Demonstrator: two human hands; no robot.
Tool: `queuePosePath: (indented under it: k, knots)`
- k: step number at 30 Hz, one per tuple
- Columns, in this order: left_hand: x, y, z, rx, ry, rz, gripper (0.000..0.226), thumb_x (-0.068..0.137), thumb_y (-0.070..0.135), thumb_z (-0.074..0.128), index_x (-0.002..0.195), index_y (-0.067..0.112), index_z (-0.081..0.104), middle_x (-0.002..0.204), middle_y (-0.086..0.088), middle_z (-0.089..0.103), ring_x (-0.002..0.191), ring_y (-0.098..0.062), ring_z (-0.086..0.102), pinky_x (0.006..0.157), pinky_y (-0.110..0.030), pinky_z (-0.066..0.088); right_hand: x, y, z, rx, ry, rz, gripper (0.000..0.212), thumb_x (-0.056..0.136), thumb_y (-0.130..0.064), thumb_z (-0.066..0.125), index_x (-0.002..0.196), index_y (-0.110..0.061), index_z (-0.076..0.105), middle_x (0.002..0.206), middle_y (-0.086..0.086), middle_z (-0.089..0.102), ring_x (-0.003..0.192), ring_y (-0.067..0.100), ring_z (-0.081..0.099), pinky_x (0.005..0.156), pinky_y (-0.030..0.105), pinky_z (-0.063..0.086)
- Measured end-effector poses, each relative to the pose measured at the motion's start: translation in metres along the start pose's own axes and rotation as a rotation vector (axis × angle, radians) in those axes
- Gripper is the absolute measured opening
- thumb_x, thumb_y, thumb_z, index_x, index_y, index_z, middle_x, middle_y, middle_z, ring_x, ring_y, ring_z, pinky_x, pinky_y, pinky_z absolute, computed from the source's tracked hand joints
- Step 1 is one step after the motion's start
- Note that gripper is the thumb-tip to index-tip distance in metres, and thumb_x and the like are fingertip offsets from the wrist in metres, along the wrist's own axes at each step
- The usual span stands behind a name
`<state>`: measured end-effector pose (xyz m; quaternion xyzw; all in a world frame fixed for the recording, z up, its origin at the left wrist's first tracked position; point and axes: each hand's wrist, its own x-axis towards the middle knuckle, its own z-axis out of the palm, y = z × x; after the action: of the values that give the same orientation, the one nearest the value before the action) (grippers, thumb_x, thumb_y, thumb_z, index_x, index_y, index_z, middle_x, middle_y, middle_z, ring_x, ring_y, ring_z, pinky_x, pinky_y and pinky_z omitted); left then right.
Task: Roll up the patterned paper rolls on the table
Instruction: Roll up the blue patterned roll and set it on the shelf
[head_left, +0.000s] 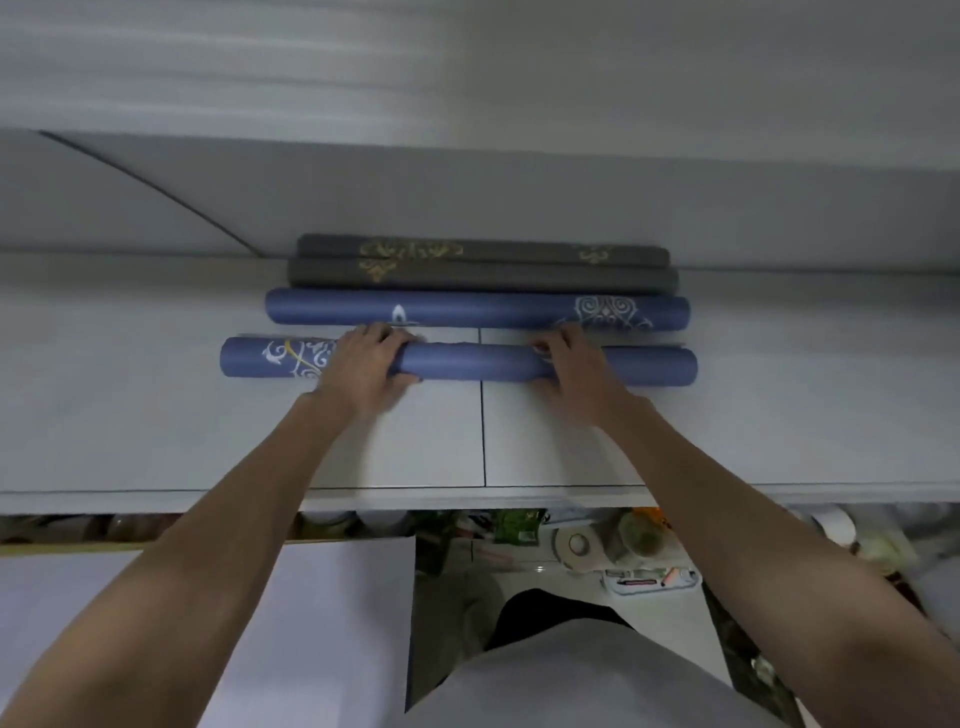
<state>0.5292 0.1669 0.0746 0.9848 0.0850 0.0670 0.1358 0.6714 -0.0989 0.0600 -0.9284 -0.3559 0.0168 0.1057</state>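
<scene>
From the head camera, four paper rolls lie side by side on the white table (156, 415). Both hands rest on the nearest blue roll (467, 361): the left hand (363, 364) and the right hand (574, 364) curl their fingers over its top, gripping it. Beyond lie a second blue roll (478, 309) and two grey rolls (483, 265). The paper looks light, springy and easily creased, so even, gentle pressure across the middle suits it best.
</scene>
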Motion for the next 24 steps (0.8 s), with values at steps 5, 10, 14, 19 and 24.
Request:
queuePosePath:
  k: [5,10,14,19,24]
  knots:
    - [0.027,0.005,0.017,0.185,0.135,-0.145,0.055,0.092,0.045,0.060,0.134,0.011,0.050,0.131,-0.023,0.047,0.120,-0.040,0.041,0.101,-0.049,0.031,0.023,0.008,-0.002,-0.044,0.099,0.080,0.051,0.099,-0.032,0.052,0.146,-0.015,0.042,0.150,0.013,0.043,0.137,0.033,0.039,0.111,0.040,0.023]
    - [0.027,0.025,0.012,-0.037,0.170,-0.255,0.047,0.095,0.029,0.057,0.135,0.004,0.049,0.134,-0.024,0.042,0.121,-0.042,0.043,0.107,-0.048,0.034,0.031,-0.003,-0.003,-0.100,0.056,0.086,0.054,0.106,-0.028,0.038,0.156,-0.015,0.023,0.164,0.010,0.012,0.150,0.030,0.013,0.120,0.040,0.011]
    - [-0.023,0.033,-0.004,-0.404,0.291,-0.250,0.026,0.092,0.014,0.061,0.113,0.000,0.067,0.121,-0.020,0.059,0.111,-0.033,0.057,0.101,-0.030,0.042,0.001,-0.041,-0.007,0.185,0.167,-0.090,0.037,0.100,-0.017,0.051,0.135,-0.006,0.054,0.139,0.018,0.051,0.128,0.036,0.047,0.106,0.041,0.037]
    - [-0.144,0.047,0.003,-0.645,0.548,-0.525,0.007,0.094,0.025,0.063,0.099,0.025,0.068,0.097,0.006,0.069,0.087,-0.004,0.063,0.075,-0.010,0.044,-0.071,-0.086,0.002,0.650,0.004,-0.142,0.011,0.097,-0.021,0.061,0.100,-0.027,0.069,0.100,-0.011,0.067,0.090,-0.004,0.060,0.080,0.002,0.040]
    - [-0.272,0.083,0.047,-0.882,0.637,-0.999,0.007,0.095,0.036,0.060,0.094,0.034,0.067,0.091,0.023,0.069,0.086,0.003,0.064,0.070,-0.005,0.044,-0.109,-0.118,0.033,0.618,-0.192,-0.265,0.011,0.091,-0.010,0.067,0.094,-0.018,0.074,0.094,-0.010,0.070,0.089,0.007,0.064,0.082,0.026,0.051]
